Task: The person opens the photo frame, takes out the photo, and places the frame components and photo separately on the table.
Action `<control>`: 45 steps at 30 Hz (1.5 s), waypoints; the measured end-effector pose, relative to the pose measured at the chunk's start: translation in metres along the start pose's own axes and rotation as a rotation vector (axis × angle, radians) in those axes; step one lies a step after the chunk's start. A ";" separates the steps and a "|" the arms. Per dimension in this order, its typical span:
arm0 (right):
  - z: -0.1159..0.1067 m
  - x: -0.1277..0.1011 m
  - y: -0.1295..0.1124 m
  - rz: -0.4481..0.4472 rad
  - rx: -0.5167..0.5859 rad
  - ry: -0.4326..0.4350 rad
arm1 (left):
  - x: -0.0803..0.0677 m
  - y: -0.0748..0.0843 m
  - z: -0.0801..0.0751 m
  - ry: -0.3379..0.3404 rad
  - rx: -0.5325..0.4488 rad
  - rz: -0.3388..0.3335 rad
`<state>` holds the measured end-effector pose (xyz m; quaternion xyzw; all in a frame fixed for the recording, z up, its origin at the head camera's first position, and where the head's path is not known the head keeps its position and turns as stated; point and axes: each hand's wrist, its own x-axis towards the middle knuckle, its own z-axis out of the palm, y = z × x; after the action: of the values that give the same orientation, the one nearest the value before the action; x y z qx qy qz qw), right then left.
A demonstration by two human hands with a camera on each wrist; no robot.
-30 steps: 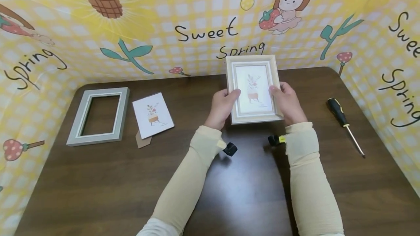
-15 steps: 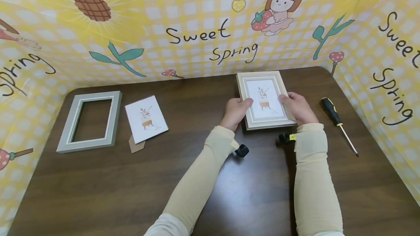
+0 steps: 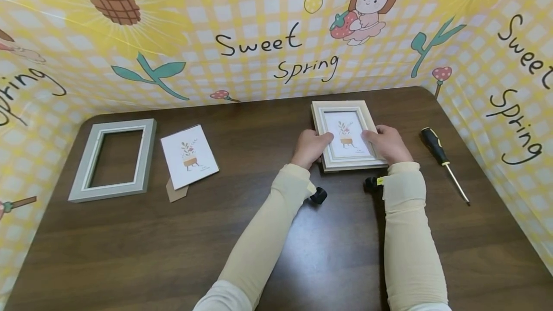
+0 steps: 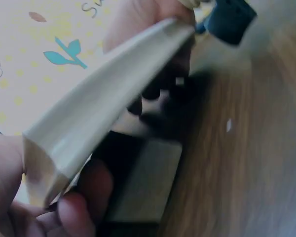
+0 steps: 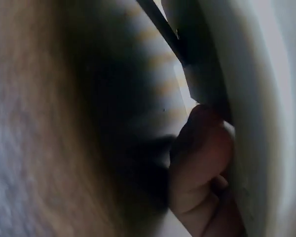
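Note:
A cream picture frame [image 3: 369,114] with a potted-plant print [image 3: 345,133] behind its front is held between both hands, near the back right of the table. My left hand [image 3: 308,148] grips its left side, thumb on the front and fingers underneath. On the opposite side, my right hand [image 3: 390,143] grips the edge the same way. In the left wrist view the frame's pale edge [image 4: 98,98] is tilted, with fingers [image 4: 91,192] curled below it. The right wrist view has fingers [image 5: 202,153] against the underside, beside the frame's blurred rim [image 5: 266,108].
On the left of the dark wooden table [image 3: 129,244] lies a grey frame [image 3: 147,157] with an open middle. Beside it, a matching plant print card [image 3: 190,157] partly covers a brown piece [image 3: 177,193]. A black-handled screwdriver [image 3: 445,164] lies at right. Patterned cloth [image 3: 259,13] walls the back.
The cream frame has come down from the back edge toward the tabletop, held in both hands throughout. The head view has shifted slightly; the other items lie as before.

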<state>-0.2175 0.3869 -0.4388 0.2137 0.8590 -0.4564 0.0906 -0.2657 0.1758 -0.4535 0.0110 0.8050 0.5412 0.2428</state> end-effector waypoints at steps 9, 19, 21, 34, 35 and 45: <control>0.003 -0.007 -0.006 -0.037 -0.140 0.039 | -0.005 0.002 -0.003 -0.022 0.378 0.028; 0.009 -0.012 -0.016 -0.033 -0.261 0.114 | -0.008 0.005 0.004 0.051 0.533 0.009; 0.010 -0.011 -0.017 -0.029 -0.276 0.131 | -0.008 0.006 0.006 0.060 0.570 0.005; 0.016 -0.010 -0.017 -0.003 -0.343 0.130 | -0.007 0.004 0.012 0.068 0.830 0.054; 0.015 -0.010 -0.017 -0.001 -0.344 0.127 | -0.007 0.004 0.012 0.068 0.830 0.055; 0.016 -0.010 -0.019 -0.001 -0.343 0.119 | -0.006 0.004 0.010 0.087 0.803 0.071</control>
<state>-0.2181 0.3618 -0.4302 0.2211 0.9283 -0.2896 0.0745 -0.2577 0.1844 -0.4505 0.1098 0.9611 0.1917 0.1659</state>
